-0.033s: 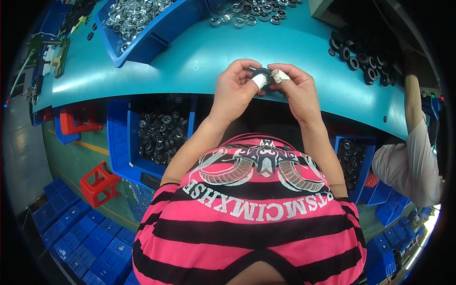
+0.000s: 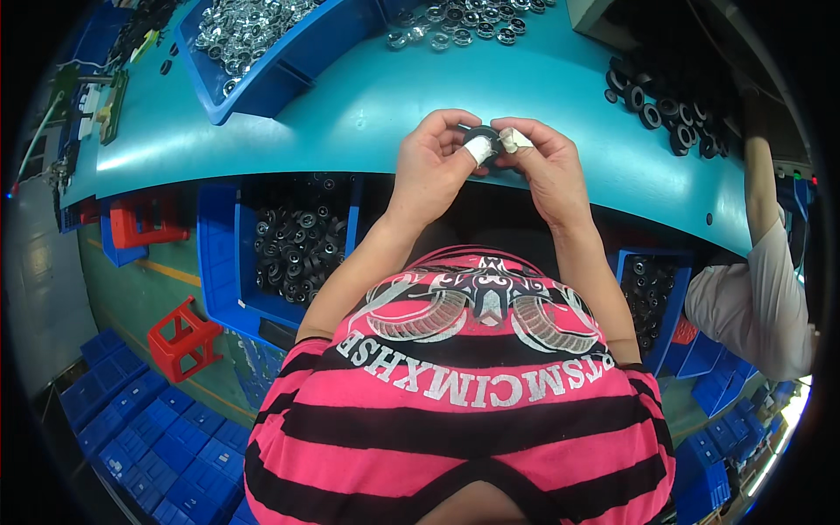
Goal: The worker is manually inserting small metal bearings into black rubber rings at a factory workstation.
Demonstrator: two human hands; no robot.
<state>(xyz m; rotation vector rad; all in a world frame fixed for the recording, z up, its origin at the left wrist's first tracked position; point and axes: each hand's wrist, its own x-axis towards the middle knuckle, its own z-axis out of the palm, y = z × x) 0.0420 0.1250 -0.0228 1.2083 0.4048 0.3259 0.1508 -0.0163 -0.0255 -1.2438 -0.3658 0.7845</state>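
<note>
Above the near edge of the teal table, both of my hands hold one black round ring-like part (image 2: 478, 133). My left hand (image 2: 430, 171) is closed on its left side, with the thumb, wrapped in white tape, pressed on the part. My right hand (image 2: 553, 166) pinches the right side, and its thumb also has a white wrap. My fingers hide much of the part, so its lower side and centre cannot be made out.
A blue bin (image 2: 293, 66) of clear wheel-like pieces stands at the back left. Loose clear pieces (image 2: 462, 37) lie beside it. Black rings (image 2: 649, 115) are heaped at the right, near another person's arm (image 2: 759, 175). Below the table, a blue crate (image 2: 223, 254) holds black parts.
</note>
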